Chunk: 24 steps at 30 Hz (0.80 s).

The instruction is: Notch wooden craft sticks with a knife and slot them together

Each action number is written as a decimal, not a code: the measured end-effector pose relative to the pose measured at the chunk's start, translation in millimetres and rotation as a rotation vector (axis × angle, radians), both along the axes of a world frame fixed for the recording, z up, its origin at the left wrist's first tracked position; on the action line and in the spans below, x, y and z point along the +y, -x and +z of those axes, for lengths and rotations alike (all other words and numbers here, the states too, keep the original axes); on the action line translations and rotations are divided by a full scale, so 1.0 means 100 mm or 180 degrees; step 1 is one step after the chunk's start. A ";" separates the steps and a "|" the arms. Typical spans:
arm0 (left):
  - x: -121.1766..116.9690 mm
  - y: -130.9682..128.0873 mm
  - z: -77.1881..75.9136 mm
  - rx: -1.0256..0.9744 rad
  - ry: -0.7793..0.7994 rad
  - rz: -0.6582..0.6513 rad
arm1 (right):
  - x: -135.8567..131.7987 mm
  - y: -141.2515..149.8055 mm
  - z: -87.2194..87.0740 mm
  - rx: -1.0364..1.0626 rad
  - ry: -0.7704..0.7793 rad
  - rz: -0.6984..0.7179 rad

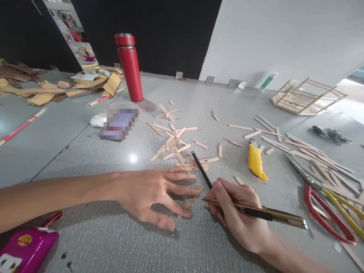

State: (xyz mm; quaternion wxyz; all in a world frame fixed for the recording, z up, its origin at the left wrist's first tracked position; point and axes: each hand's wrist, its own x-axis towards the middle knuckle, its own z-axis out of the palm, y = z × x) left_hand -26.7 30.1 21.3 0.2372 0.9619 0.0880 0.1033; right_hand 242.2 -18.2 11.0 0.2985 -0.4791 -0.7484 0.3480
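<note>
On the grey tabletop I'm watching remotely, a wooden stick lies left of and nearer than the yellow cutter. My left hand spreads over it; nearer than the cutter, my right hand's fingers grip a black pen and gold-and-black tool.

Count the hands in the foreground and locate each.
2: the left hand, palm down near a wooden stick; the right hand, beside it, gripping a gold-and-black tool. Neither seems hidden.
</note>
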 end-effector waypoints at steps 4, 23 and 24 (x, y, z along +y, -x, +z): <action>-0.06 -0.04 -0.05 -0.0002 -0.0148 0.0029 | 0.03 0.06 0.06 -0.0233 -0.0198 0.0319; -0.07 -0.06 -0.18 -0.0126 -0.0267 -0.0056 | 0.05 0.12 0.10 -0.0466 -0.0073 0.0478; -0.06 -0.06 -0.19 -0.0151 -0.0280 -0.0069 | 0.05 0.12 0.10 -0.0478 -0.0049 0.0490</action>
